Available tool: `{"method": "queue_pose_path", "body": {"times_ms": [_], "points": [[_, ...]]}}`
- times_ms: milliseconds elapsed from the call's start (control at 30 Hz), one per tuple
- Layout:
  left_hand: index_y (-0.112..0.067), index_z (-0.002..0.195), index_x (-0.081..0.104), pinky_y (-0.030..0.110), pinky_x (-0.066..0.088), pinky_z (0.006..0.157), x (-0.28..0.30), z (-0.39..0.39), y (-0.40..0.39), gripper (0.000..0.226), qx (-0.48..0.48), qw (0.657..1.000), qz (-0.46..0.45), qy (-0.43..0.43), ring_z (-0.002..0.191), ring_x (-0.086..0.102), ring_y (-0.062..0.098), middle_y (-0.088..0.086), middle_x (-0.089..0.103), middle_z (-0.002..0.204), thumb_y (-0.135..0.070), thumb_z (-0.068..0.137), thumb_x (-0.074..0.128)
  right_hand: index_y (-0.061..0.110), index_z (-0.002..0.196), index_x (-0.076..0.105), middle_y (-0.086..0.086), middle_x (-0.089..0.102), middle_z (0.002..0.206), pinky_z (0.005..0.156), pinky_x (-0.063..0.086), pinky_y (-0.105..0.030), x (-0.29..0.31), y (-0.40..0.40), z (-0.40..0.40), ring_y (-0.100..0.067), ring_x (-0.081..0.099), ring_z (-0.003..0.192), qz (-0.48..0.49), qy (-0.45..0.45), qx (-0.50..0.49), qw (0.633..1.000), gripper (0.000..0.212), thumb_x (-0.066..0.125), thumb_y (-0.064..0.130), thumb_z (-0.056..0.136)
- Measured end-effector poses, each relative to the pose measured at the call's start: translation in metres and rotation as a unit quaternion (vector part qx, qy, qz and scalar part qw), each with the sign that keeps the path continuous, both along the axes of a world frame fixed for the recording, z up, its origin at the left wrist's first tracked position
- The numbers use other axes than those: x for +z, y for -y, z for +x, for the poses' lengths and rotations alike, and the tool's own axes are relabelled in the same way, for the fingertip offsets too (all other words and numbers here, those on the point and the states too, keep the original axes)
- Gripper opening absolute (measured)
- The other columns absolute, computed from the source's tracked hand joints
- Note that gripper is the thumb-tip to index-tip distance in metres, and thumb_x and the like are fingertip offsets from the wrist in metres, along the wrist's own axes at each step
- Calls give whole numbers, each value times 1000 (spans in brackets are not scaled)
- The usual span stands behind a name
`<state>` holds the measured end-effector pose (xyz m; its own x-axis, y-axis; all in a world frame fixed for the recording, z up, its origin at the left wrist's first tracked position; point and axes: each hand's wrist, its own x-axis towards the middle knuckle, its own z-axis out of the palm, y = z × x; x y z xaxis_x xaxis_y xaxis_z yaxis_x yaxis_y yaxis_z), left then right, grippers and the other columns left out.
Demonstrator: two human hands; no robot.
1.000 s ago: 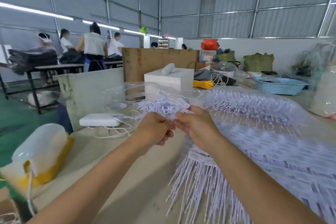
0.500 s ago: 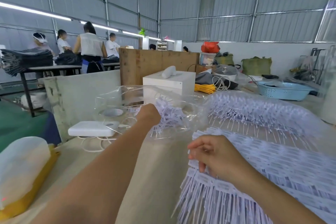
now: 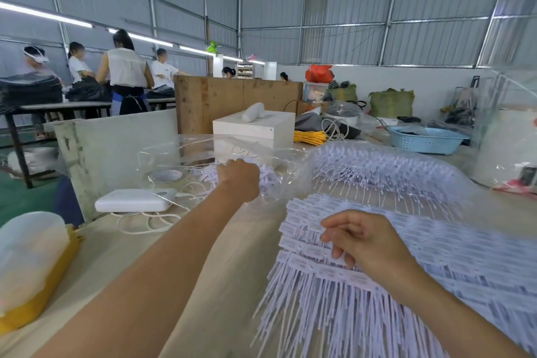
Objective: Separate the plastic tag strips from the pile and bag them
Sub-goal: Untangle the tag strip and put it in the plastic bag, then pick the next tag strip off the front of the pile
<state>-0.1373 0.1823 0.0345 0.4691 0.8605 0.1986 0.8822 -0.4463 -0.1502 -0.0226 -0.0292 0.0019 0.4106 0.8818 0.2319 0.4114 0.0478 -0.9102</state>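
**Bagging one bunch, reaching for the next**

The left hand [image 3: 239, 180] is pushed into the mouth of the crinkled clear plastic bag [image 3: 279, 166] lying on the pale wooden table [image 3: 186, 259], amid a loose bunch of thin white plastic tag strips [image 3: 210, 176]. Its fingers are hidden behind the knuckles, so whether it grips the bunch or has let go cannot be told. The right hand [image 3: 360, 241] rests on the near pile of white tag strips [image 3: 313, 267], fingers curled loosely onto the flat printed heads, apparently starting to pick at one row but holding nothing clearly.

The step looks like dropping off one bunch while choosing the next. The next move probably calls for peeling a single row free without dragging its neighbours, since the long stiff tails fan out and interlock. The bag film is slack and glossy.
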Motion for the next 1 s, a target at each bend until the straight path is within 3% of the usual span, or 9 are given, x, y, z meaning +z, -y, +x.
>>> {"method": "queue_pose_path", "body": {"times_ms": [167,300,433,500,633,733,833,1000], "points": [[-8,111,57,34,38,79,42,11,88,28,-123,987,66,84,108,51,28,9,58,113,-29,94,52,10,86,68,1,72,67,41,43,-20,10,30,29,-9,59,48,15,-5,-66,998,16,60,-4,86],[-10,111,66,38,49,90,39,32,156,30,-285,943,-45,164,105,58,25,7,64,111,-31,92,56,6,87,68,-2,70,66,41,41,-23,14,70,56,-12,58,48,12,-18,-126,992,13,60,-5,86],[-10,104,71,33,49,88,8,56,196,22,-391,894,-173,131,97,62,18,5,69,105,-25,90,61,-2,84,67,-4,64,54,40,39,-21,7,108,72,-13,53,43,-24,-19,-153,988,10,60,-9,84],[-10,108,68,31,49,88,-5,66,203,25,-401,887,-199,115,99,61,18,4,67,109,-26,90,62,-5,85,67,-5,62,52,39,40,-19,2,120,75,-11,53,40,-39,-21,-153,987,8,59,-9,85],[-11,116,64,29,47,91,-21,77,200,32,-389,893,-200,103,104,59,19,4,64,115,-29,89,63,-7,93,66,-16,65,69,46,46,-19,-6,127,79,-16,57,51,-20,-38,-158,986,9,60,-5,86],[-15,110,65,23,45,78,-24,74,190,36,-397,886,-212,111,95,59,13,-3,62,99,-39,83,68,-6,92,65,-18,64,75,50,50,-22,-10,126,82,-24,56,58,-19,-12,-155,988,10,56,-8,88],[-17,95,66,28,48,74,-25,69,182,31,-394,883,-223,123,80,59,11,-6,63,85,-40,76,74,3,86,65,-9,64,73,59,53,-23,-11,125,84,-21,59,63,-34,45,-142,988,11,57,-4,89],[-26,81,61,25,41,59,-27,70,183,19,-415,875,-179,175,65,52,5,-11,56,73,-40,78,72,9,95,68,11,59,74,58,42,-5,-11,123,82,3,55,63,-54,121,-107,985,9,65,12,87]]}}
